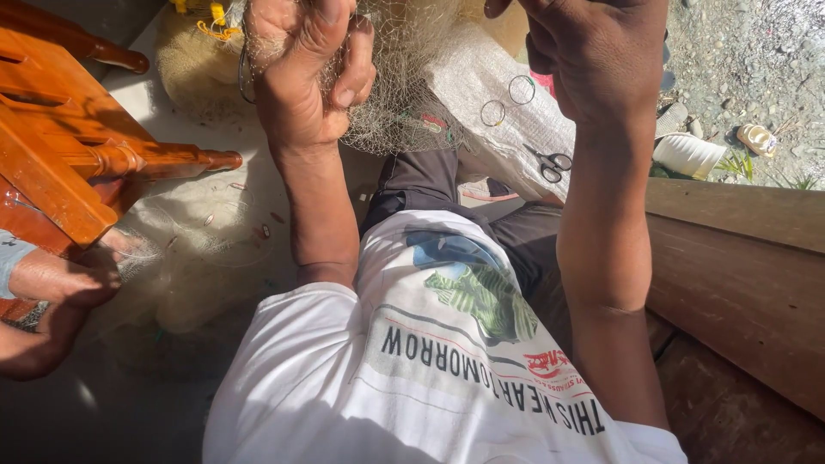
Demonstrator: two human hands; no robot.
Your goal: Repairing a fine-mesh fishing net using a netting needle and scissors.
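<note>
Both arms are raised up in front of the chest, forearms nearly vertical. The left hand [305,73] is curled into a loose fist, thumb pressed across the fingers. The right hand [593,51] is bent at the wrist, fingertips out of frame.

A pale beige fishing net [395,103] of fine mesh. Below it, a white T-shirt [412,369] with a blue and green print. Left of the net, an orange-brown wooden chair [69,146]; right, black-handled scissors [550,161] on a white woven sack [481,77].
</note>
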